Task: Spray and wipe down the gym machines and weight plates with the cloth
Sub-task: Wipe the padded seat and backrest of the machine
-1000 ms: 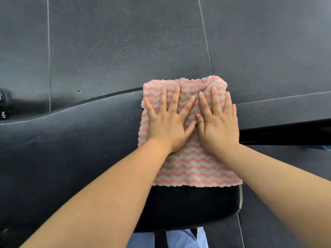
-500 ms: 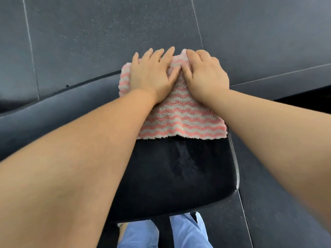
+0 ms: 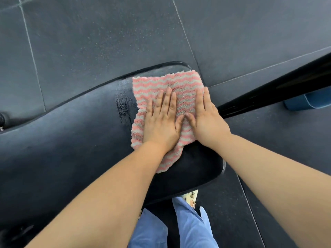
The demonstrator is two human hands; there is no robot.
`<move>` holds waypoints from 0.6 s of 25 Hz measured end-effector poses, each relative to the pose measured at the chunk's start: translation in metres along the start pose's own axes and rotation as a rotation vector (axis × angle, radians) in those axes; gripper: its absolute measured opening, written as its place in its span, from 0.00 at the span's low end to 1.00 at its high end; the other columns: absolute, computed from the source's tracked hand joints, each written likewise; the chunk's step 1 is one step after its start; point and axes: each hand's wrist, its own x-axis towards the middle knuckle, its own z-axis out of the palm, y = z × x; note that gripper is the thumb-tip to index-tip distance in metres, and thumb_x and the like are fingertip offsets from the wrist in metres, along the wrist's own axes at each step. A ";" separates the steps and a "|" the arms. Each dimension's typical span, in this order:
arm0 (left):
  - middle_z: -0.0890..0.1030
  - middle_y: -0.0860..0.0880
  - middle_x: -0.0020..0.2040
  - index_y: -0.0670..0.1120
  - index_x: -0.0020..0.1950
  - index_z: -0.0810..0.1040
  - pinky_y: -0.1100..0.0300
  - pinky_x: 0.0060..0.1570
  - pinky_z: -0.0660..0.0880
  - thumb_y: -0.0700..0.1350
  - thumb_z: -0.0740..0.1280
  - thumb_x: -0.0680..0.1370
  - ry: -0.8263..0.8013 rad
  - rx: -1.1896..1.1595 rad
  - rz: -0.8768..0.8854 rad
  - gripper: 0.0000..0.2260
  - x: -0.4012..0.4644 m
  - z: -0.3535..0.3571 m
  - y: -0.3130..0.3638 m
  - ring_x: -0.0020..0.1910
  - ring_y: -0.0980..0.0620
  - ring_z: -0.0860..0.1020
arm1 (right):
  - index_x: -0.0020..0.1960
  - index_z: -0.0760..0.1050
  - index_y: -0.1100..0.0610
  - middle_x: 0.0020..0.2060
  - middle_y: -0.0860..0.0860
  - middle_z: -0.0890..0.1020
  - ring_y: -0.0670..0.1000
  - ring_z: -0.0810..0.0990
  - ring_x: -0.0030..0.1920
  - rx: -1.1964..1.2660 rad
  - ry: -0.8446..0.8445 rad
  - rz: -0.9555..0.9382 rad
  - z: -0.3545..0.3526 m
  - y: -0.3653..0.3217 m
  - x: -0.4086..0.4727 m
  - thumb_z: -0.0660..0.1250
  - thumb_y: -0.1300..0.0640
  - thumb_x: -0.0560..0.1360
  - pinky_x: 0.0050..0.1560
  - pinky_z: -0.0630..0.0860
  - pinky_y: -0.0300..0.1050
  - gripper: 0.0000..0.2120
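**Q:** Fingers first: how do they lie, seen from the head camera?

**A:** Straight and flat. The left hand (image 3: 162,122) presses palm down on the cloth (image 3: 166,111), its fingers (image 3: 167,100) held close together and pointing away from the person. The right hand (image 3: 206,119) lies beside it, fingers likewise extended and close together, its thumb angled in until it nearly meets the left thumb. Neither hand pinches or curls round the fabric; both bear down on it.

**Q:** And the cloth itself?

**A:** A fluffy, looped-pile rag in wavy pink and pale grey-white stripes. It lies spread on the black padded bench (image 3: 71,140), near that pad's far right corner. Its far edge sits just short of the pad's rim, and a near corner trails out below the left wrist. The pile is ruffled between the two hands.

**Q:** What does the pad look like?

**A:** Dark, matte upholstery with a rounded outline. Just left of the cloth a wet streak (image 3: 123,106) glistens on the surface.

**Q:** Anything else in the shot?

**A:** Dark speckled floor tiles (image 3: 107,33) with thin pale seams fill the background. A glossy black bar (image 3: 277,86) runs diagonally from the right edge toward the right hand, with a blue object (image 3: 308,101) partly hidden behind it. Light blue trousers (image 3: 189,228) show below the pad's near edge. Both bare forearms reach in from the bottom corners.
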 end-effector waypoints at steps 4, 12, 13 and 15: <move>0.43 0.46 0.75 0.43 0.75 0.42 0.51 0.72 0.35 0.57 0.41 0.79 0.090 -0.020 0.052 0.29 -0.037 0.021 0.017 0.75 0.51 0.42 | 0.76 0.32 0.58 0.76 0.53 0.37 0.54 0.52 0.75 0.056 -0.058 0.047 0.006 0.009 -0.041 0.52 0.47 0.81 0.69 0.63 0.51 0.36; 0.53 0.46 0.76 0.40 0.75 0.50 0.48 0.73 0.44 0.54 0.37 0.82 0.099 -0.096 0.160 0.26 -0.116 0.048 0.065 0.76 0.46 0.48 | 0.75 0.32 0.56 0.77 0.49 0.40 0.55 0.63 0.72 0.158 -0.118 0.215 0.031 0.031 -0.127 0.52 0.49 0.81 0.62 0.71 0.52 0.34; 0.53 0.46 0.76 0.41 0.75 0.50 0.48 0.73 0.44 0.54 0.36 0.81 0.089 -0.084 0.175 0.26 -0.124 0.051 0.068 0.77 0.46 0.45 | 0.76 0.33 0.56 0.77 0.49 0.41 0.56 0.64 0.71 0.187 -0.128 0.230 0.034 0.032 -0.135 0.52 0.49 0.81 0.62 0.70 0.52 0.34; 0.54 0.46 0.76 0.41 0.75 0.50 0.46 0.73 0.44 0.54 0.38 0.82 0.104 -0.054 0.199 0.25 -0.130 0.056 0.069 0.76 0.46 0.42 | 0.76 0.35 0.57 0.77 0.52 0.46 0.56 0.61 0.72 0.255 -0.105 0.256 0.040 0.029 -0.143 0.53 0.48 0.80 0.67 0.64 0.51 0.34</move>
